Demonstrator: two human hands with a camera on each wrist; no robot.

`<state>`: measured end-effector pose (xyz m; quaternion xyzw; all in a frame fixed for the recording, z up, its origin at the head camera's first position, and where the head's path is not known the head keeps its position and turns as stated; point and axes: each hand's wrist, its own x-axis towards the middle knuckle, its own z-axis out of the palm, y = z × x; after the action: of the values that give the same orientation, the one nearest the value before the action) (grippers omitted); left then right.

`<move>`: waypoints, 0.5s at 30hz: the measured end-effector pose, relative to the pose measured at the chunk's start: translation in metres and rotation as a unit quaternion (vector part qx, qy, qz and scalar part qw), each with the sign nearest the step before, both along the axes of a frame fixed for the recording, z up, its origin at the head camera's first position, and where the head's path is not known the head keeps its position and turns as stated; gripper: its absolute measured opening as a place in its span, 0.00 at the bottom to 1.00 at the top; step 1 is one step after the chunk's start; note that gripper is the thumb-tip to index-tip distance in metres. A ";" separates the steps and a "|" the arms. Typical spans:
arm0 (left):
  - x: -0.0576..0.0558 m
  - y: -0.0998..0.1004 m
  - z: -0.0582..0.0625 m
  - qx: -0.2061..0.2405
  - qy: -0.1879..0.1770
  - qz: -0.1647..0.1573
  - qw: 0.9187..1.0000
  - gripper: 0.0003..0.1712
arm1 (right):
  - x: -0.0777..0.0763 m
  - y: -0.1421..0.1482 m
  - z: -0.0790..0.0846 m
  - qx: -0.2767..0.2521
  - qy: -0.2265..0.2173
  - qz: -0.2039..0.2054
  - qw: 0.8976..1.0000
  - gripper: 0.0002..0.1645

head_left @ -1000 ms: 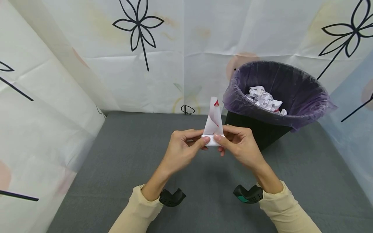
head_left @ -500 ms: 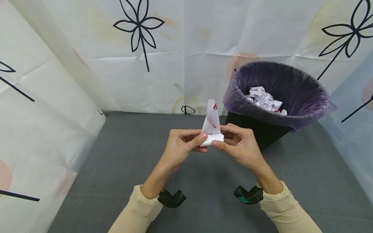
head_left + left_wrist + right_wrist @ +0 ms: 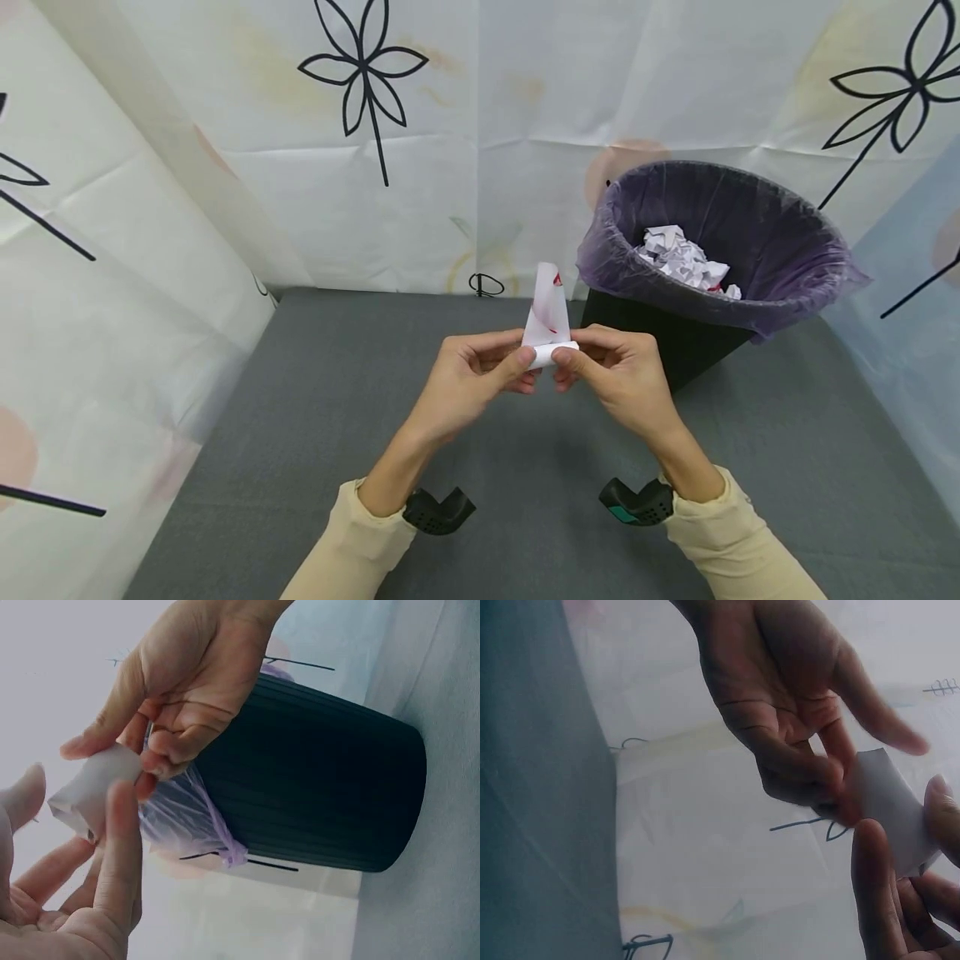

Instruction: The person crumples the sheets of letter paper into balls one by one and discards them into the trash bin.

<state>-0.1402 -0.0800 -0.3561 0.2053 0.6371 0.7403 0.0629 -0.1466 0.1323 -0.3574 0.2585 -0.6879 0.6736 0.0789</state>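
Observation:
Both hands hold a piece of white paper with red marks in front of the bin. Its upper part stands up as a tapering flap, and its lower end is folded over into a narrow roll. My left hand pinches the left end of the roll, thumb on the near side and fingers behind. At the right end, my right hand pinches it the same way. The left wrist view shows the folded paper between the fingertips of both hands. Seen from the right wrist, the paper hides some fingertips.
A dark bin with a purple bag over its rim stands at the back right. Crumpled paper lies inside it. Grey cloth covers the table. White flower-printed sheets hang behind and at the sides.
The paper's folded lower end has been turned over into a narrower roll. The fingers have shifted along it, and the thumbs are nearer each other than half a second ago.

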 end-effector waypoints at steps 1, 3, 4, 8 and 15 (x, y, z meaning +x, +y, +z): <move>0.000 0.000 0.000 -0.006 0.009 0.000 1.000 0.17 | 0.000 0.000 0.000 -0.005 -0.001 0.000 1.000 0.08; 0.000 0.000 0.000 -0.017 0.025 0.005 1.000 0.17 | 0.000 0.000 -0.001 -0.011 -0.005 0.002 1.000 0.08; 0.000 0.000 0.000 -0.022 0.032 0.010 0.999 0.17 | 0.000 0.000 -0.001 -0.012 -0.006 0.003 1.000 0.08; 0.000 0.001 0.001 -0.029 0.047 0.030 0.998 0.13 | -0.001 0.002 -0.002 -0.012 -0.010 0.012 1.000 0.11; -0.001 0.002 0.000 -0.031 0.057 0.034 0.997 0.12 | -0.002 0.004 -0.001 -0.010 -0.035 0.047 0.998 0.20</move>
<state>-0.1409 -0.0780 -0.3561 0.2233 0.6692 0.7087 0.0077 -0.1482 0.1360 -0.3582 0.2660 -0.6709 0.6917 0.0260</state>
